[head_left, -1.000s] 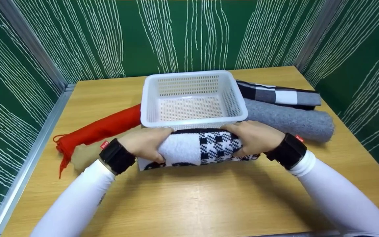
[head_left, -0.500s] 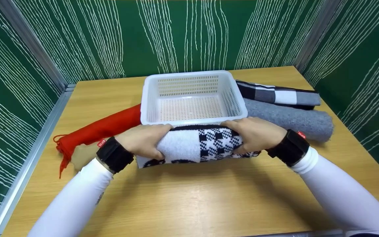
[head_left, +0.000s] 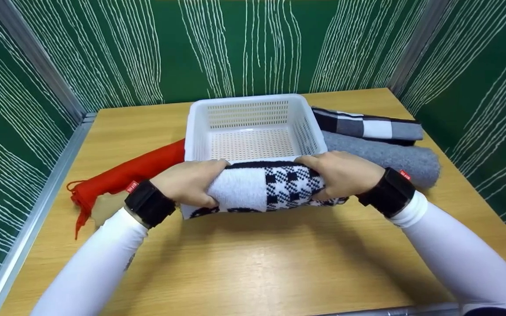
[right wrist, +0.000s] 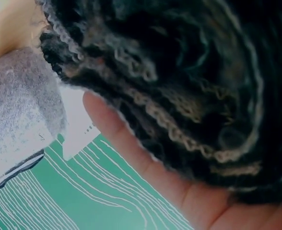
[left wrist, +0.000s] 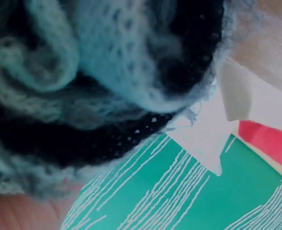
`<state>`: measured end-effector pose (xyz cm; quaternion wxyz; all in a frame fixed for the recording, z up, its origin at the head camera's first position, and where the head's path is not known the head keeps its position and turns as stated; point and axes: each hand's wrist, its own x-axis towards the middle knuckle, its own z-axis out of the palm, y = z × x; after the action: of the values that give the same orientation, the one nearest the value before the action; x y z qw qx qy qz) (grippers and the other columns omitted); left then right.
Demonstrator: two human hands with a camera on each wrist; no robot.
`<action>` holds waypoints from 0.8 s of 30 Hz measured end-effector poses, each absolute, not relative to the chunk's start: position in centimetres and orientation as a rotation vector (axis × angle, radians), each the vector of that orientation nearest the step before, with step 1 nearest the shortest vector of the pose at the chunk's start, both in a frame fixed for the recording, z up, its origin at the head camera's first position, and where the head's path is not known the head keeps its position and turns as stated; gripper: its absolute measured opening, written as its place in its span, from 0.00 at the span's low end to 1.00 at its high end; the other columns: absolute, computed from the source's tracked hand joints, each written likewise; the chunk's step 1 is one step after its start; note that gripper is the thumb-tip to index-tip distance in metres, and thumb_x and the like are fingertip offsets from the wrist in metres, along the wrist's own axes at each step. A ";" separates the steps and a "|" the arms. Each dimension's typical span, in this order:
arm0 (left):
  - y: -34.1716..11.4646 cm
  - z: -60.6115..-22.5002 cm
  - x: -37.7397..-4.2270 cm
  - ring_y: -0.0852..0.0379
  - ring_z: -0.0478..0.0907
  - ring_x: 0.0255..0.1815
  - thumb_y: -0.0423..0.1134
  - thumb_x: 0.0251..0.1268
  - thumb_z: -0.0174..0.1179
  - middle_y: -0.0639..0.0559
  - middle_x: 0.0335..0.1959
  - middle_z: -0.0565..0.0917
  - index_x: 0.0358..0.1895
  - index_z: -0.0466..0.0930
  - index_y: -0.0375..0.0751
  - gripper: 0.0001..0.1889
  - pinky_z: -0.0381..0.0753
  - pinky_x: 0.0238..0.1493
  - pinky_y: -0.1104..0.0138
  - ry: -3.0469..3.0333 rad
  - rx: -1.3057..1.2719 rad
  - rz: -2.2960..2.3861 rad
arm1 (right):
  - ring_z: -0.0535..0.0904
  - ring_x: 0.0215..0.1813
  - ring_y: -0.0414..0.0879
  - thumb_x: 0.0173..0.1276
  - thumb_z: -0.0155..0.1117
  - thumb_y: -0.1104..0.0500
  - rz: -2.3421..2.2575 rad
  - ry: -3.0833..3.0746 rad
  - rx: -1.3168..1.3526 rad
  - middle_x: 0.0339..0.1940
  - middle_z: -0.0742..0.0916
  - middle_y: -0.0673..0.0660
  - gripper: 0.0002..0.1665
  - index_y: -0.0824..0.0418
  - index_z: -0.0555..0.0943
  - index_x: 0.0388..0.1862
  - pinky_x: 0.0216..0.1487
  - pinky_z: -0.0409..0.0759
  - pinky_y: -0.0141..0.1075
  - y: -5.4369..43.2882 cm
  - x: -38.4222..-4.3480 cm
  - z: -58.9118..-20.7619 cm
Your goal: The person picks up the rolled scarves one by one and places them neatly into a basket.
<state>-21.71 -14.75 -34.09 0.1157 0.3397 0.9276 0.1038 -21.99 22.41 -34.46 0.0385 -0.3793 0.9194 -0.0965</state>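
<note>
In the head view, a rolled black-and-white knit scarf (head_left: 244,186) lies crosswise just before a white plastic basket (head_left: 244,101). My left hand (head_left: 191,182) grips the roll near its left end, thumb on the near side. Near the right end, my right hand (head_left: 338,173) holds it the same way. The roll covers part of the basket's near wall. Up close in the left wrist view are the coiled layers of the scarf's end (left wrist: 112,62). The right wrist view has the other spiral end (right wrist: 179,96), with a finger (right wrist: 131,148) along its underside.
Left of the basket lies a red rolled cloth (head_left: 134,169) with cords, beside a beige piece (head_left: 106,208) mostly behind my left wrist. A grey roll (head_left: 389,160) and a checked folded cloth (head_left: 376,128) lie to the right. Green walls (head_left: 270,52) enclose the wooden table (head_left: 253,263).
Both hands have raised the scarf slightly and brought it closer to the basket, so it hides more of the near wall. The grip looks the same.
</note>
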 end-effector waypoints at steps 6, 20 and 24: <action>-14.6 -33.5 -21.8 0.48 0.84 0.51 0.42 0.58 0.80 0.50 0.53 0.84 0.63 0.72 0.46 0.33 0.87 0.62 0.49 2.718 0.981 0.315 | 0.91 0.50 0.59 0.50 0.89 0.54 -0.280 2.826 -1.175 0.56 0.92 0.63 0.50 0.60 0.78 0.73 0.53 0.92 0.57 22.5 -22.0 -33.9; -14.6 -31.8 -21.8 0.45 0.85 0.51 0.43 0.57 0.80 0.49 0.55 0.84 0.65 0.72 0.47 0.35 0.88 0.62 0.47 2.733 0.965 0.314 | 0.90 0.48 0.56 0.50 0.88 0.56 -0.234 2.846 -1.182 0.54 0.91 0.64 0.50 0.64 0.77 0.73 0.51 0.91 0.56 22.5 -22.1 -32.0; -14.6 -31.5 -21.8 0.45 0.84 0.52 0.42 0.57 0.80 0.48 0.55 0.84 0.66 0.72 0.48 0.35 0.88 0.61 0.46 2.741 0.959 0.312 | 0.90 0.50 0.58 0.50 0.89 0.56 -0.245 2.852 -1.165 0.57 0.91 0.66 0.51 0.63 0.77 0.73 0.52 0.91 0.57 22.6 -22.0 -31.6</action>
<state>-21.84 -14.58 -31.48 0.1104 0.3263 0.9328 0.1060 -21.98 22.56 -31.62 0.0257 -0.3770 0.9225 -0.0793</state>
